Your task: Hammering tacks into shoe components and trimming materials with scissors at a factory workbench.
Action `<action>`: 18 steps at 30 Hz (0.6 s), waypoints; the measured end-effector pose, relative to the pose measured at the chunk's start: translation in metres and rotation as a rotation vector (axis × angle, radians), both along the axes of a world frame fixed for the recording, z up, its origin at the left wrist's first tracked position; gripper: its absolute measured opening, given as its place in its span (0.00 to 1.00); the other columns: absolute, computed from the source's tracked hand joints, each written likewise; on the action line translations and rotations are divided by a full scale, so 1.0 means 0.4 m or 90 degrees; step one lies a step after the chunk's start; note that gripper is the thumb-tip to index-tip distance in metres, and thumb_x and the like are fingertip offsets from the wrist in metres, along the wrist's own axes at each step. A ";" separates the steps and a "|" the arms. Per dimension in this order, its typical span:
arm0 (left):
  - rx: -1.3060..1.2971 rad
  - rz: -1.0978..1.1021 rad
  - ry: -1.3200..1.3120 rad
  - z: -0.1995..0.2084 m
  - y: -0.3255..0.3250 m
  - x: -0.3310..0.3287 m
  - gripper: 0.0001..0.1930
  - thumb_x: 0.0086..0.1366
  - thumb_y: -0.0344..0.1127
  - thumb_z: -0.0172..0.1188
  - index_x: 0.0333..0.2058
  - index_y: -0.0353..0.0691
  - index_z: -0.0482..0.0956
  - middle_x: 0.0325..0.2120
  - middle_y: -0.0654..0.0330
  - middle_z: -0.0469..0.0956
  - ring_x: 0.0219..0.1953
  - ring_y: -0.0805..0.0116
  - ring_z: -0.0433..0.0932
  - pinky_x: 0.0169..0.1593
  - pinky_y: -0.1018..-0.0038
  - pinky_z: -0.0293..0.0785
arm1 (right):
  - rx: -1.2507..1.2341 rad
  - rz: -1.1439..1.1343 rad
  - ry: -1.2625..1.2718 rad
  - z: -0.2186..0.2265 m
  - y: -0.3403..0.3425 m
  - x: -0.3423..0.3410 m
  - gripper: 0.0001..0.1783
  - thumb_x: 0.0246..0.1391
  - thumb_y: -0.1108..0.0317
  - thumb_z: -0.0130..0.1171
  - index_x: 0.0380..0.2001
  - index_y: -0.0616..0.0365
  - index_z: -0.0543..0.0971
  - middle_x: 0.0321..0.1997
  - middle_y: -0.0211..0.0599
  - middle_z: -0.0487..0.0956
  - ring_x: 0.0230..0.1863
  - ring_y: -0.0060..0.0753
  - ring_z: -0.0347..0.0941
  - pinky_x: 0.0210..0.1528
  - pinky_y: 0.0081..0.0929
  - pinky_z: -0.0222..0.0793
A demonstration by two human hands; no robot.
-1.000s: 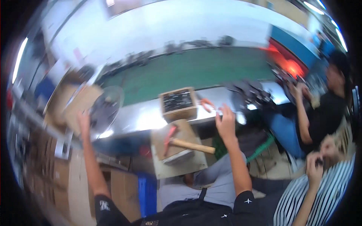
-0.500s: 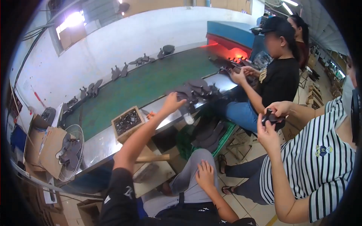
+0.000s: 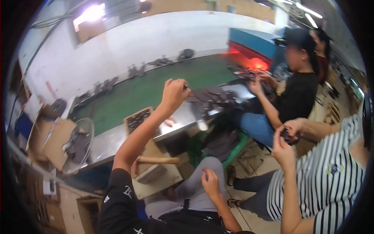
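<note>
My left hand (image 3: 174, 95) is raised over the green work surface, closed on a small dark piece (image 3: 185, 87) that shows only in part beside the fingers. Just to its right, on the metal table edge, lies a pile of dark grey flat pieces (image 3: 212, 97) with small knobbed tabs. Below the forearm stands a wooden box (image 3: 136, 120) of small dark parts, partly covered by the arm. My right hand (image 3: 210, 183) is at my grey-trousered thigh, fingers loosely bent and apart, with nothing seen in it.
A wooden handle (image 3: 159, 160) lies over a pale block (image 3: 150, 187) in front of me. A green crate (image 3: 237, 146) holds more grey pieces. At left stands a wire basket (image 3: 90, 136). Two people work at right, one in stripes (image 3: 311, 183), one in black (image 3: 298, 93) near a glowing red machine (image 3: 253, 60).
My left hand has lifted from the grey pile, up and slightly left, with a small dark piece in it. My right hand's fingers have bent on the thigh. The view has shifted.
</note>
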State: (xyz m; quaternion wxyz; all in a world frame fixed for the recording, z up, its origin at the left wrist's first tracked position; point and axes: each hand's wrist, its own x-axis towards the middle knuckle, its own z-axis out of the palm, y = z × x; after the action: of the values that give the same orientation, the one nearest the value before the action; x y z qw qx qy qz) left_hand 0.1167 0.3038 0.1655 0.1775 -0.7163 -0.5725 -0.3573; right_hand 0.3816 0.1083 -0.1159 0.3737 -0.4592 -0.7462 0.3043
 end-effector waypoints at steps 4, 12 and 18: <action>0.204 0.119 -0.140 0.078 -0.229 -0.183 0.08 0.67 0.34 0.59 0.41 0.36 0.78 0.34 0.55 0.83 0.36 0.58 0.81 0.46 0.67 0.74 | 0.213 0.148 0.055 0.288 0.007 -0.185 0.20 0.58 0.59 0.60 0.47 0.63 0.78 0.54 0.49 0.78 0.60 0.52 0.69 0.62 0.42 0.63; -0.019 -0.029 -0.537 -0.076 -0.624 -0.298 0.09 0.75 0.33 0.50 0.46 0.33 0.73 0.42 0.54 0.83 0.57 0.62 0.75 0.64 0.68 0.65 | 0.313 0.331 -0.304 0.243 0.088 -0.333 0.20 0.50 0.59 0.67 0.43 0.56 0.75 0.37 0.38 0.81 0.39 0.42 0.80 0.35 0.37 0.75; -0.151 -0.010 -0.529 -0.298 -0.652 -0.320 0.09 0.74 0.31 0.50 0.49 0.36 0.73 0.50 0.55 0.81 0.66 0.56 0.68 0.68 0.65 0.59 | 0.053 0.214 -0.071 0.159 0.061 -0.032 0.14 0.48 0.68 0.68 0.39 0.59 0.78 0.22 0.47 0.76 0.23 0.46 0.77 0.24 0.37 0.69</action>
State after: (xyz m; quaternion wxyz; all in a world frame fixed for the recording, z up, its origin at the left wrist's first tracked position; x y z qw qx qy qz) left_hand -0.0113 0.0431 0.0463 -0.1548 -0.5313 -0.6267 -0.5486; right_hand 0.3686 0.1326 -0.0524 0.2945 -0.3286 -0.8438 0.3055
